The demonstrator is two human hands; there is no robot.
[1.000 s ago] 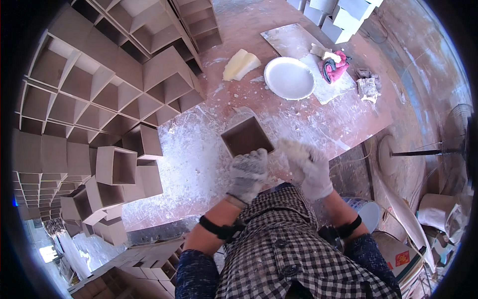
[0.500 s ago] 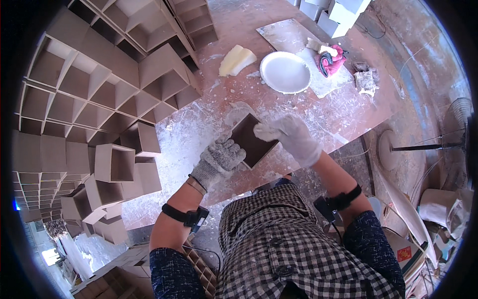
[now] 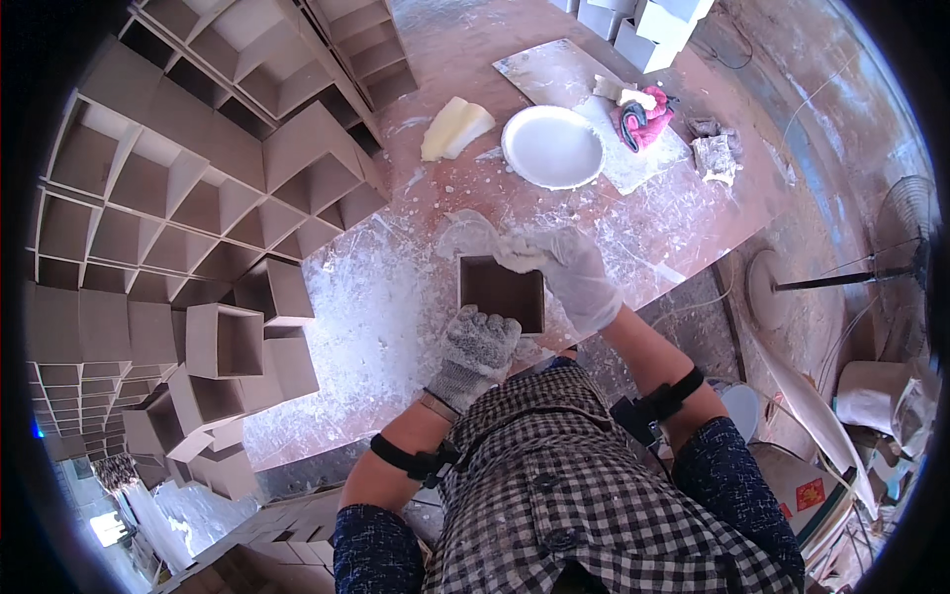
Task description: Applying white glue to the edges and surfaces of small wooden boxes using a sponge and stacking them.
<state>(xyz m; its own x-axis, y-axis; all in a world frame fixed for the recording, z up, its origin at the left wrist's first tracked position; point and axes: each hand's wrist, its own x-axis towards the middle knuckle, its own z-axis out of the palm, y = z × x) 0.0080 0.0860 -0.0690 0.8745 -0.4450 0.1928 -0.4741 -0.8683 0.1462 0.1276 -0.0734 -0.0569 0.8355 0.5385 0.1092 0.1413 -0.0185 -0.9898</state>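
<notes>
An open brown cardboard box (image 3: 505,295) is in front of me at the table's near side, its opening facing up. My left hand (image 3: 478,346), in a grey speckled knit glove, grips the box's near wall with the fingers curled over the rim. Over the far right corner is my right hand (image 3: 574,272), in a thin whitish glove. Its fingers are closed and bent along the far rim around a pale, whitish lump that I cannot make out. A smeared translucent patch (image 3: 465,235) lies on the table just beyond the box.
Beyond my hands are a white round dish (image 3: 554,147), a cream foam block (image 3: 458,129), a pink and black cloth (image 3: 643,121) and a flat board (image 3: 542,71). Brown boxes (image 3: 225,339) are stacked along the left. A stand fan (image 3: 905,213) stands at the right.
The box has turned from diagonal to nearly square with me. My left hand has moved right and nearer, from the box's left side to its near wall. My right hand has shifted slightly left.
</notes>
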